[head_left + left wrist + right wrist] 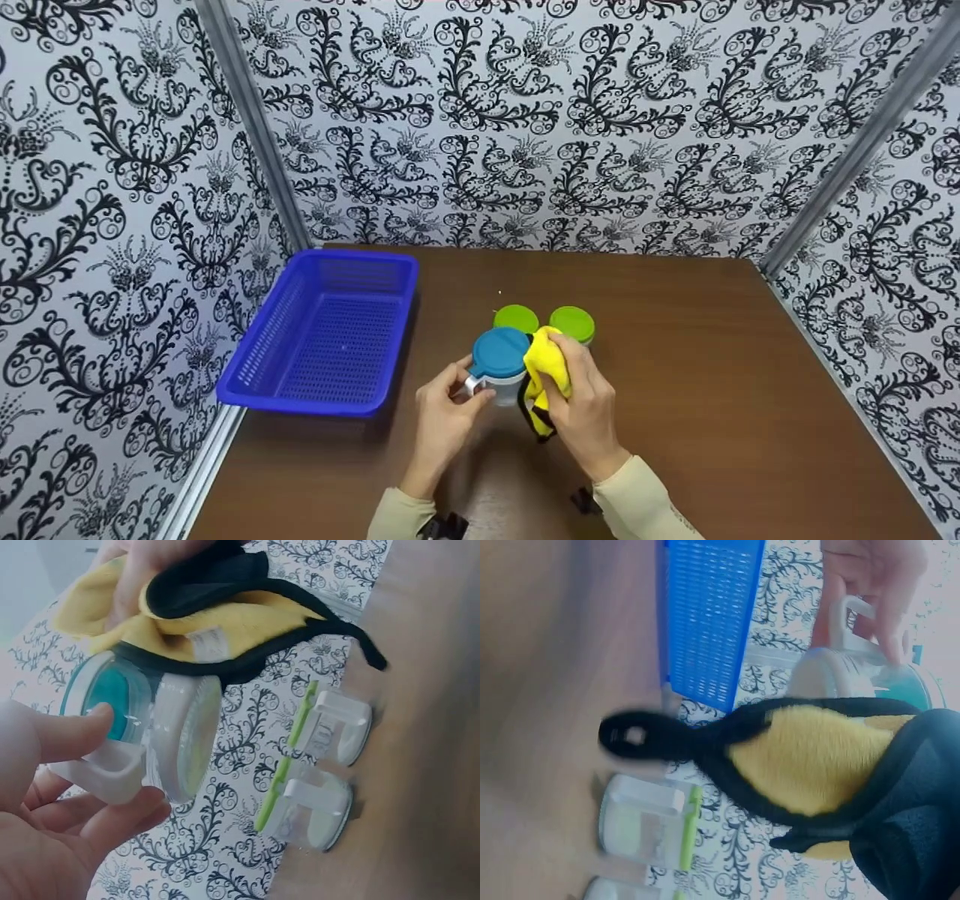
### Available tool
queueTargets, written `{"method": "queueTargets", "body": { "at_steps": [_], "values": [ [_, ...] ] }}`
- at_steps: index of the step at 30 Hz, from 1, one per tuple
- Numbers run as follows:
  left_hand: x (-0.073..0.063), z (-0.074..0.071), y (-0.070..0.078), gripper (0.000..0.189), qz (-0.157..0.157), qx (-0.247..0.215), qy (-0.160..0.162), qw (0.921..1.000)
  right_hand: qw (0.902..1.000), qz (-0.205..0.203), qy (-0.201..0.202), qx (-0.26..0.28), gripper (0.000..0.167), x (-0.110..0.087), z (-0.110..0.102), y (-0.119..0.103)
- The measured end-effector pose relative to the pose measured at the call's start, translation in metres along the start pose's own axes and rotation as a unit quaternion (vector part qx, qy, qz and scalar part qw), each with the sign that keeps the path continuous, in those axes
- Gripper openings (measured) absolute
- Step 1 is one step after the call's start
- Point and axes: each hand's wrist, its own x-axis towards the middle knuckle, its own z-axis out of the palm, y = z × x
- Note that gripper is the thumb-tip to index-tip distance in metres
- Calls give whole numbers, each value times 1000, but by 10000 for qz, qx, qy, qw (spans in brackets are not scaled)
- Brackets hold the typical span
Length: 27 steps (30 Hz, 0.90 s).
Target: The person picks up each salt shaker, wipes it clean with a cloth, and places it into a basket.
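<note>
A clear jar with a blue lid (500, 351) and a white handle (112, 774) is held up above the table. My left hand (442, 416) pinches that handle between thumb and fingers. My right hand (591, 409) grips a yellow cloth with black edging (549, 362), bunched against the right side of the jar. A black hanging loop (649, 736) dangles from the cloth in the right wrist view. Just behind the held jar, two similar jars with green lids (572, 322) stand upright side by side on the table; the head view partly hides them.
A blue plastic basket (316, 409) with slotted walls sits at the left side of the brown table (705, 360). Patterned panels (525, 112) with metal corner posts enclose the table at the back and both sides.
</note>
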Motion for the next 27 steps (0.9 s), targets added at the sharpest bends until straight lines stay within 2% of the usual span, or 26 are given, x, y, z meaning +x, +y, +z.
{"method": "queueTargets", "body": {
  "at_steps": [4, 9, 14, 18, 21, 24, 27],
  "values": [
    [-2, 2, -18, 30, 130, -15, 3, 9999, 10000, -33, -6, -76, 67, 3, -2, 0],
    [-3, 2, -26, 29, 269, -130, 19, 9996, 9997, -17, -108, -223, 68, 0, -3, 3],
    [-5, 2, -26, 28, 416, -123, 204, 9989, 9984, -222, -286, -446, 74, -6, -4, 9],
    [-7, 3, -12, 28, 205, -132, 363, 9990, 9954, -384, -470, -740, 76, -15, -5, 21],
    [-6, 3, -9, 29, 99, -174, 308, 9993, 9932, -411, -607, -909, 75, -25, -6, 31],
    [-4, 2, -20, 29, 169, -257, 171, 9994, 9914, -378, -718, -1029, 73, -33, -5, 39],
    [-3, 2, -21, 29, 150, -300, 70, 9994, 9910, -363, -741, -1054, 71, -37, -3, 42]
  ]
}}
